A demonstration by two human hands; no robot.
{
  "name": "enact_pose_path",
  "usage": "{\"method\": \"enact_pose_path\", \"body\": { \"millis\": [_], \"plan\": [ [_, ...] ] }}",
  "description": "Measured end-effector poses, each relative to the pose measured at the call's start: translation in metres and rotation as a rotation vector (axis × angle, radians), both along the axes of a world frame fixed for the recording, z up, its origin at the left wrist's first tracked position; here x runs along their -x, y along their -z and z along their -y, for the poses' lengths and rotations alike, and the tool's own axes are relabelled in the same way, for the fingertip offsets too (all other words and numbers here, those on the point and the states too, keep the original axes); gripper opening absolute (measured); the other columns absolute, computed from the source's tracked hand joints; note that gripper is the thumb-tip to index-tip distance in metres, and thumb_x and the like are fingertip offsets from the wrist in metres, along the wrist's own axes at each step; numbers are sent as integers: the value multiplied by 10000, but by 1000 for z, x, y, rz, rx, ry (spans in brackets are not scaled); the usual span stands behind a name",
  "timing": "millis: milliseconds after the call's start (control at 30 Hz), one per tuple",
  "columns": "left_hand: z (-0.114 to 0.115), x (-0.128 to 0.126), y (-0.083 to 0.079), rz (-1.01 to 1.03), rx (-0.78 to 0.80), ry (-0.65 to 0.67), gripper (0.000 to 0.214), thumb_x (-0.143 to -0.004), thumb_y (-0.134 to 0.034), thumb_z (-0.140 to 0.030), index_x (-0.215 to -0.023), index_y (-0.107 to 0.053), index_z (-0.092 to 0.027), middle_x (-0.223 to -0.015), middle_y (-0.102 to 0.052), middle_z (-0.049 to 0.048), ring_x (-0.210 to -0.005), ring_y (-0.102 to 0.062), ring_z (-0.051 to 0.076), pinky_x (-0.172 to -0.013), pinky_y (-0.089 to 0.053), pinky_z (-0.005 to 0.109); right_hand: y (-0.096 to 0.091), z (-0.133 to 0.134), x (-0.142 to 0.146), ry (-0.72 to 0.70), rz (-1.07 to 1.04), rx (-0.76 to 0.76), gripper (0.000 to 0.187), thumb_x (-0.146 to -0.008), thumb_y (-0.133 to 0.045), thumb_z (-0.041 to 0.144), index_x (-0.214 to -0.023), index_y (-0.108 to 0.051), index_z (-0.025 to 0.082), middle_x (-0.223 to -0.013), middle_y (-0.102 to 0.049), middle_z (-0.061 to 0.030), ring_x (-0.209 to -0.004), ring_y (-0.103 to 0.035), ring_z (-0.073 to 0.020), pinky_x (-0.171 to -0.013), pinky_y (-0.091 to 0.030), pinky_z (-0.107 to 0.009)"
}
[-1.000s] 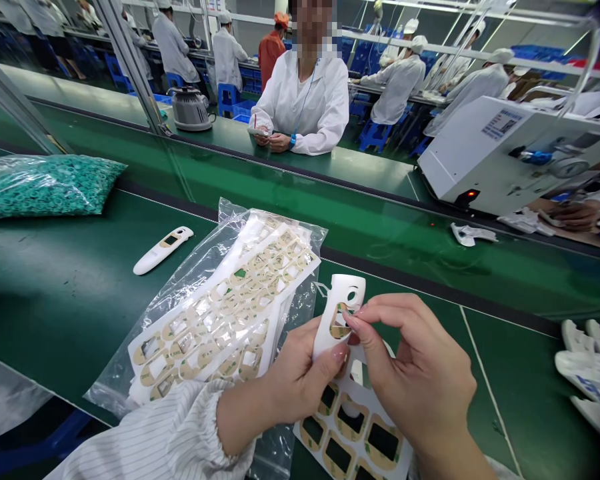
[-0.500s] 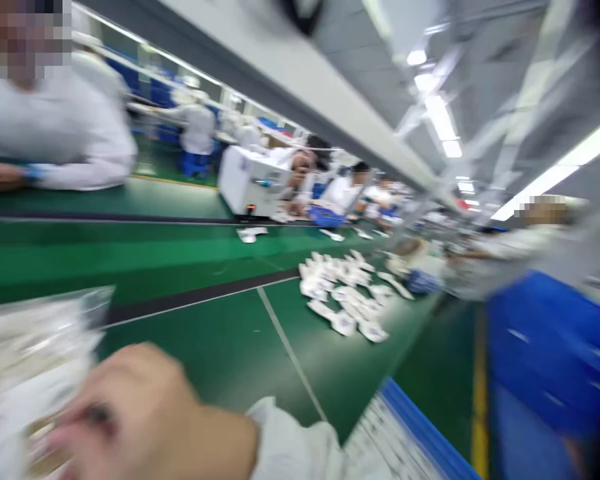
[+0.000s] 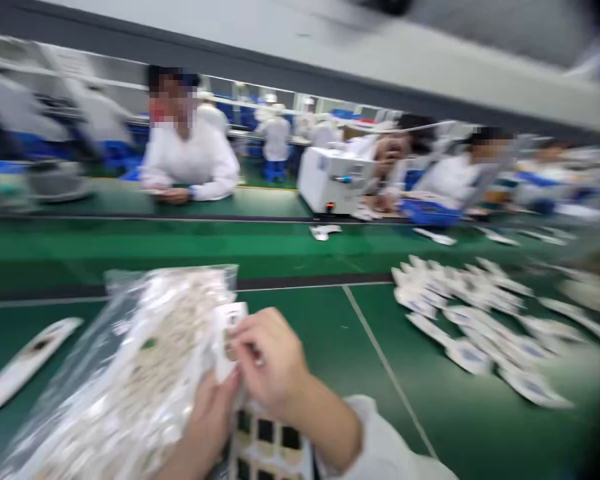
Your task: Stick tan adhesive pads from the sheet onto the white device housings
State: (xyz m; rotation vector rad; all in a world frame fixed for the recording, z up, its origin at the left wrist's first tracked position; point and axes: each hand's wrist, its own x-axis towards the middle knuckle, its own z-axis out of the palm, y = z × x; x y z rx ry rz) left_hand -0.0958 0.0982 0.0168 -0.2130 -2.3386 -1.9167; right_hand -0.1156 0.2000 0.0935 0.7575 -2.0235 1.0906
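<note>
The picture is smeared by head motion. My left hand [image 3: 207,413] and my right hand [image 3: 267,357] meet low in the middle, both closed on a small white plastic cover [image 3: 227,333] held upright. Under them lies a white sticker sheet [image 3: 267,443] with dark cut-outs. To the left is a clear bag of sticker sheets [image 3: 130,373] on the green table.
A white thermometer body [image 3: 23,363] lies at far left. Many white covers [image 3: 475,320] are spread at right. Across the green belt [image 3: 280,250] a person in white leans on folded arms [image 3: 187,163]; a white machine [image 3: 333,180] and other workers sit further right.
The view swung far right, then back left. My hands are again in view with the white cover between them, as one second ago.
</note>
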Motion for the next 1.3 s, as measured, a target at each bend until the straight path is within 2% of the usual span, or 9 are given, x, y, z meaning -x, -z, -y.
{"method": "enact_pose_path", "body": {
  "millis": [33, 67, 100, 200, 267, 567, 967, 1300],
  "plan": [
    [12, -7, -4, 11, -4, -48, 417, -896, -437, -522, -945, -650, -167, -928, -667, 104, -921, -608, 262, -819, -507, 420, -2, -2, 0, -51, 17, 34, 148, -791, -516, 38, -783, -562, 179, -792, -653, -57, -792, -595, -161, -706, -518, -309],
    [19, -12, -10, 24, -61, -36, 426, -882, -454, -528, -882, -655, -152, -854, -664, 95, -865, -605, 256, -808, -503, 411, -4, -4, 1, -78, 36, 49, 169, -788, -524, 16, -813, -578, 175, -817, -651, -66, -803, -596, -164, -703, -520, -314],
    [21, -14, -16, 40, -122, 43, 433, -887, -444, -522, -854, -651, -143, -803, -653, 81, -787, -591, 233, -756, -502, 384, -5, -6, 2, -95, 44, 47, 194, -778, -537, -6, -830, -586, 175, -826, -650, -66, -809, -598, -167, -699, -521, -316],
    [16, -13, -34, -5, -283, 124, 381, -895, -458, -484, -795, -608, -148, -751, -596, 45, -715, -532, 175, -698, -472, 311, -6, -7, 0, -98, 25, 1, 239, -740, -593, -43, -838, -592, 175, -835, -647, -60, -806, -599, -168, -682, -526, -319],
    [12, -12, -40, 8, -338, 138, 364, -901, -466, -467, -759, -580, -151, -750, -562, 32, -709, -506, 152, -699, -450, 283, -5, -6, -2, -73, -20, -8, 240, -718, -628, -51, -817, -588, 165, -812, -644, -58, -786, -598, -162, -660, -526, -311],
    [15, -15, -33, 182, -483, 232, 394, -892, -477, -472, -707, -556, -134, -673, -545, 27, -620, -484, 124, -604, -397, 251, 1, -4, -2, -6, -97, -65, 244, -678, -679, -61, -789, -587, 135, -813, -663, -72, -790, -616, -152, -665, -536, -294],
    [13, -11, -32, 186, -562, 264, 362, -880, -493, -435, -697, -530, -125, -654, -502, 14, -594, -442, 102, -565, -362, 224, 1, -1, -3, 34, -209, -108, 290, -637, -703, -78, -804, -587, 128, -805, -670, -84, -766, -639, -170, -688, -567, -338],
    [14, -10, -34, 204, -654, 315, 318, -902, -495, -375, -700, -520, -130, -624, -470, -14, -575, -408, 80, -540, -321, 208, 4, 1, -4, 82, -225, -100, 261, -633, -717, -81, -769, -591, 104, -794, -671, -97, -751, -643, -159, -666, -573, -317]
  ]
}}
